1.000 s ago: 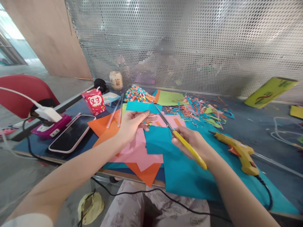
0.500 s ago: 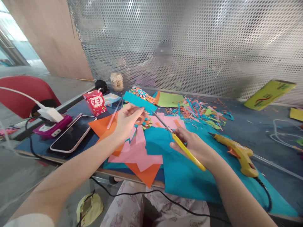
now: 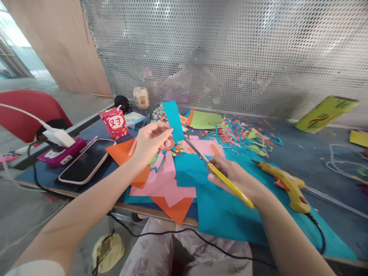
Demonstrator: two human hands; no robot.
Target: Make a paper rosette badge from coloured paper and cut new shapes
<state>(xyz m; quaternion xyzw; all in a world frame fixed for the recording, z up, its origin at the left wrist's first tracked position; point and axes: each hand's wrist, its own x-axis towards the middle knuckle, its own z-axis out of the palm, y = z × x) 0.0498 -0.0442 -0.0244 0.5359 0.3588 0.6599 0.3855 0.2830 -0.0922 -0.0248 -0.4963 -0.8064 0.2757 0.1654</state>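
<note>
Between its thumb and fingers my left hand (image 3: 153, 142) pinches a blue paper strip (image 3: 174, 119), which stands nearly upright. My right hand (image 3: 230, 172) is wrapped round yellow-handled scissors (image 3: 222, 178). Their blade tips point up and left, close to the strip's lower right edge; whether they touch it I cannot tell. Below the strip lies a ribbon-tailed paper rosette (image 3: 166, 147), partly behind my left hand. Pink paper (image 3: 172, 191), orange paper (image 3: 172, 209) and large blue sheets (image 3: 224, 214) spread beneath both hands.
A yellow glue gun (image 3: 284, 184) lies right, its cord hanging over the front edge. Paper shreds (image 3: 241, 134) are heaped behind. On the left are a phone (image 3: 87, 161), a purple power strip (image 3: 61, 151) and a red packet (image 3: 114, 122). A yellow-green roll (image 3: 326, 114) lies back right.
The blue strip has turned from lying slantwise to nearly upright in my left hand. My right hand and the scissors have barely moved.
</note>
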